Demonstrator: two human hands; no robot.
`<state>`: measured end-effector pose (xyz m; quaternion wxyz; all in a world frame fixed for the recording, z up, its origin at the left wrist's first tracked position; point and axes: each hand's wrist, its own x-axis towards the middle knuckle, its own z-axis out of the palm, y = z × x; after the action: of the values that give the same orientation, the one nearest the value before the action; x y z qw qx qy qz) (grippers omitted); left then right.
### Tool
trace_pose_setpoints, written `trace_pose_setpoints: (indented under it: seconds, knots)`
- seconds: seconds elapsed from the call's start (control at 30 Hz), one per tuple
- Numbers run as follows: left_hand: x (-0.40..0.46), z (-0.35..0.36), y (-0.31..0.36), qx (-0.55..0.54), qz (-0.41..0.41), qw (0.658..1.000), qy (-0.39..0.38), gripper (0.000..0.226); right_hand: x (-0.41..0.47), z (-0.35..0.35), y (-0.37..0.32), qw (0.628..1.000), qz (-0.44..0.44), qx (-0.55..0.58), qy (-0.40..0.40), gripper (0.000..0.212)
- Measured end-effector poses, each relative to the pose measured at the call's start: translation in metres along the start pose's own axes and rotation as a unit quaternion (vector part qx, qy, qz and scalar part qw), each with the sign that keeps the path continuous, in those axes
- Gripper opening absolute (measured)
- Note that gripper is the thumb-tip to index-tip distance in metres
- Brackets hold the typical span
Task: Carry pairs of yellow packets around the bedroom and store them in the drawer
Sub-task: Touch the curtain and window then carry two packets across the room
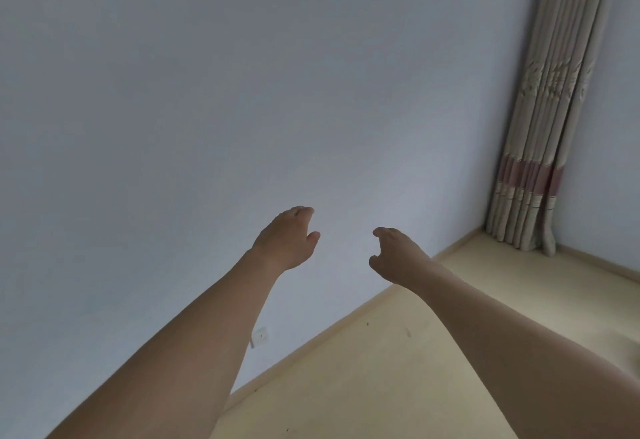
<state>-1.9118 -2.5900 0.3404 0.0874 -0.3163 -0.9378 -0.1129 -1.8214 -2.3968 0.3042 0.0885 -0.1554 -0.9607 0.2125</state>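
Both bare arms extend forward toward a plain wall (207, 92). Left hand (285, 238): back of hand up, fingers (303, 212) loosely curled downward, holding nothing. Right hand (393, 255): fingers loosely curled, thumb apart from them, holding nothing. The hands are near each other but not touching. No packet or drawer is in view. A socket (259, 336) sits low on the wall. A curtain (550, 109) hangs in the corner, reaching the floor (398, 369).

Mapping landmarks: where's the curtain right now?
Head view, upper right: the gathered curtain hangs in the room corner down to the floor, right of the right hand.
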Motion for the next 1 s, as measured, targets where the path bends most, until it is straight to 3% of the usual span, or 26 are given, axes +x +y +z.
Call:
trace_pose_setpoints:
  seconds: [0.2, 0.4, 0.57, 0.67, 1.0]
  knots:
    - [0.187, -0.001, -0.024, -0.011, 0.048, 0.999, 0.023, 0.051, 0.155, -0.029, 0.018, 0.998, 0.043, -0.018, 0.045, 0.047]
    - [0.33, 0.047, 0.025, -0.031, 0.138, 0.99, -0.005, 0.051, 0.256, -0.047, 0.088, 0.991, 0.119, -0.014, 0.06, 0.044]
    - [0.445, 0.107, 0.091, -0.037, 0.193, 0.98, -0.039, 0.052, 0.334, -0.072, 0.182, 0.982, 0.171, -0.002, 0.076, 0.056]
    - [0.524, 0.136, 0.139, -0.04, 0.215, 0.975, -0.032, 0.053, 0.387, -0.097, 0.253, 0.977, 0.189, -0.008, 0.097, 0.05]
    - [0.756, 0.172, 0.344, -0.103, 0.29, 0.951, -0.005, 0.052, 0.517, -0.231, 0.452, 0.953, 0.252, -0.001, 0.168, 0.05]
